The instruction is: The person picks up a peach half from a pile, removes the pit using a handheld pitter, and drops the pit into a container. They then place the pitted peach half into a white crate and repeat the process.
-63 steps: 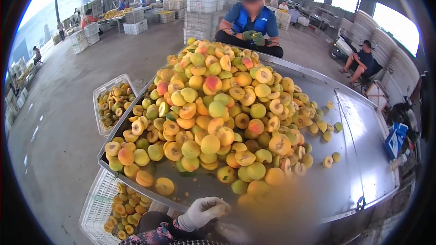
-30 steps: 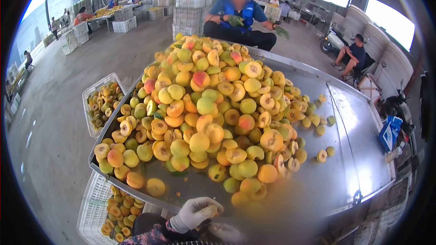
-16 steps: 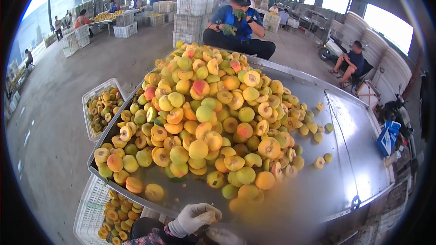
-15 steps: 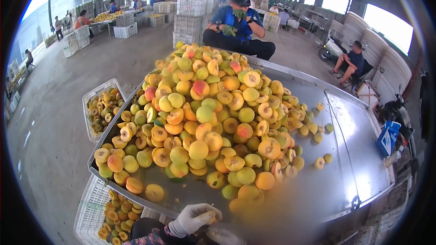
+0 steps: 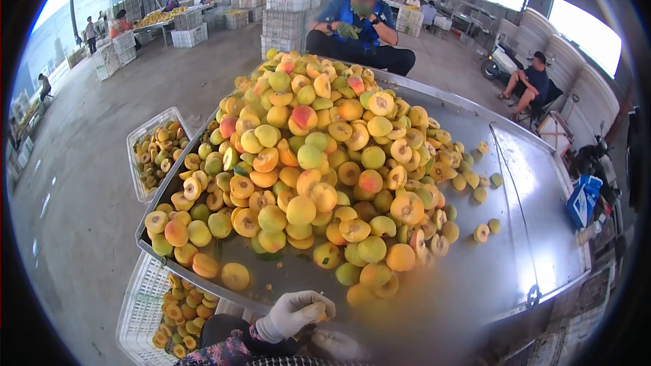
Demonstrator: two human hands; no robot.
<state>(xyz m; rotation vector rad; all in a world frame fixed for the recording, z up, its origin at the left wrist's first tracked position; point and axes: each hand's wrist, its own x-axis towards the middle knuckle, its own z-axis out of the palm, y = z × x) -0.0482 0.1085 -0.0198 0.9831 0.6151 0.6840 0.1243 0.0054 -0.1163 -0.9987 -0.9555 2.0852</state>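
A large heap of whole and halved yellow-orange fruit lies on the metal table. At the table's near edge is my left hand in a white glove, its thumb and fingers pinched together; what it may hold is too small to make out. Just below and to the right, my right hand, also gloved in white, is low and blurred, its fingers unclear. A halved fruit rests on the table just beyond my left hand. A white crate with fruit halves stands below the table's left edge.
Another crate of fruit halves stands on the floor at the left. Across the table sits a person in a blue vest and gloves. Another person sits at the right. Stacked crates stand behind the table.
The view has shifted slightly, so the heap appears a little further right. My left hand remains pinched near the table edge. The person across has lowered their head a little.
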